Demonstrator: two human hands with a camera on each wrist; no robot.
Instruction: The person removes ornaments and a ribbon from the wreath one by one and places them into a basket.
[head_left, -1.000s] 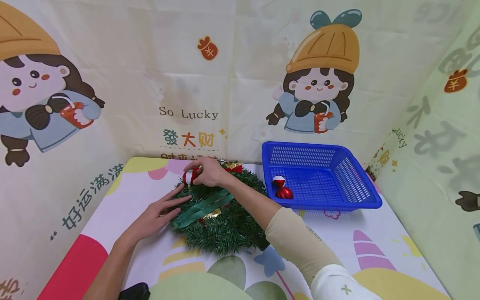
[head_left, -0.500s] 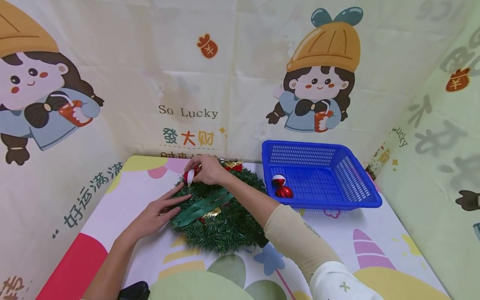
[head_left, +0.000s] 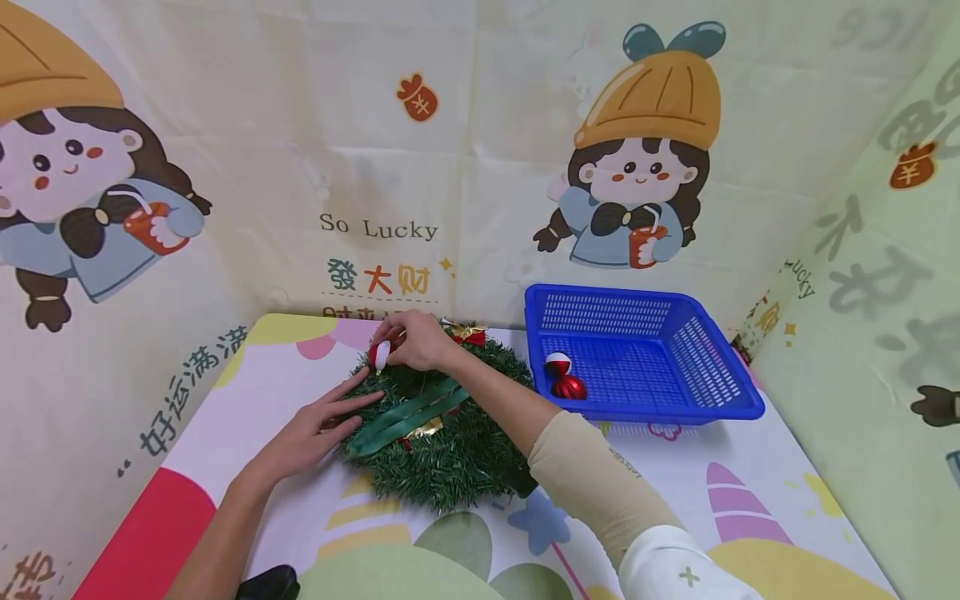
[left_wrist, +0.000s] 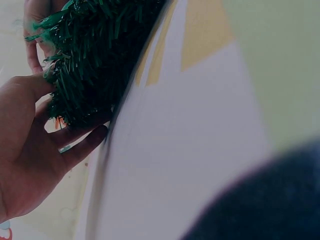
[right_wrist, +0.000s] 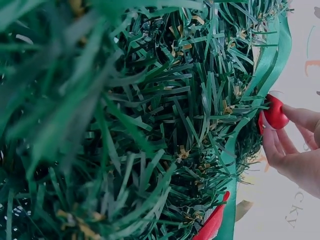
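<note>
Head view: at the far-left edge of the wreath point(head_left: 453, 467), the right hand point(head_left: 420, 341) pinches the red-and-white bauble point(head_left: 382, 355); the left hand point(head_left: 309, 432), fingers spread, touches the wreath's left side. Keeping the grip light and the wreath steady should work best.

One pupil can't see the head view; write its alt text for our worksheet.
A person's right hand pinches a red-and-white bauble at the edge of a green wreath, while the left hand touches the wreath. Two more baubles lie in a blue basket.
</note>
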